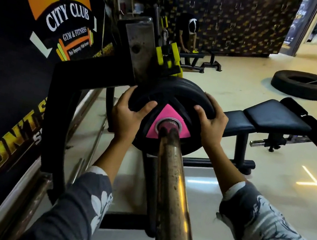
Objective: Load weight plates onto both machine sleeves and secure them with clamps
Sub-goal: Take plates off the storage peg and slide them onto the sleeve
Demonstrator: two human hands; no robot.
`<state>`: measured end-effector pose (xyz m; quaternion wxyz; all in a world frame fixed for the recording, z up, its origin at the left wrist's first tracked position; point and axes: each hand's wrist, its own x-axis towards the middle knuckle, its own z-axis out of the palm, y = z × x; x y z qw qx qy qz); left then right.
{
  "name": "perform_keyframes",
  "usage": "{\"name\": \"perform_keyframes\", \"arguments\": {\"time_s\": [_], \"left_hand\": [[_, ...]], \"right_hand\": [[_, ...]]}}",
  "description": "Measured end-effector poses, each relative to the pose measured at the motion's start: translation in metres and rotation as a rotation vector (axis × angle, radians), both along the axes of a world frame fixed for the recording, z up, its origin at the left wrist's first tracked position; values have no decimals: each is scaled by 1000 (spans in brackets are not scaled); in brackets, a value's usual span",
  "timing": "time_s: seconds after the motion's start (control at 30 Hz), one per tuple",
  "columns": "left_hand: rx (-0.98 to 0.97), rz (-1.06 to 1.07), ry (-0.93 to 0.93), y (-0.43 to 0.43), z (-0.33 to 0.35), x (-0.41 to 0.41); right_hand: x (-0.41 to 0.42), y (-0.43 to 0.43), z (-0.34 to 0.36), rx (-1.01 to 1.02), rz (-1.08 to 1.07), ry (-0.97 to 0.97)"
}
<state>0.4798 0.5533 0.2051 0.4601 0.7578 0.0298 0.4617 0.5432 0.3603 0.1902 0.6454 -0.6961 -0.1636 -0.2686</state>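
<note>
A black weight plate with a pink centre patch sits on the machine's worn steel sleeve, which runs from the bottom of the view up through the plate's hole. My left hand grips the plate's left rim, thumb curled over its face. On the opposite rim my right hand grips it the same way. More plate edges show behind this one. No clamp is visible.
The machine's black frame and a steel upright stand at left, against a gym banner wall. A black bench stands to the right, and a tyre lies on the floor beyond. A person bends at the back.
</note>
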Motion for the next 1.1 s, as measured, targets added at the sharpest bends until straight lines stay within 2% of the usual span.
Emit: {"name": "perform_keyframes", "arguments": {"time_s": [0.3,0.43,0.53,0.63,0.8,0.93,1.1], "left_hand": [[33,-16,78,-3,8,-16],[216,69,99,-5,5,-37],[430,44,50,-19,-3,-81],[565,12,56,-36,-17,-135],[515,-19,140,-72,-37,-238],[453,-63,139,-107,-46,-326],[503,-143,74,-159,-46,-400]], "right_hand": [[-10,-3,10,-80,21,33],[-32,-11,14,-131,16,54],[-82,-19,12,-154,12,27],[-147,-29,7,-301,28,-86],[-262,-52,-10,-485,79,-125],[-344,-82,-20,-477,71,-106],[-429,-126,-29,-396,56,-123]]}}
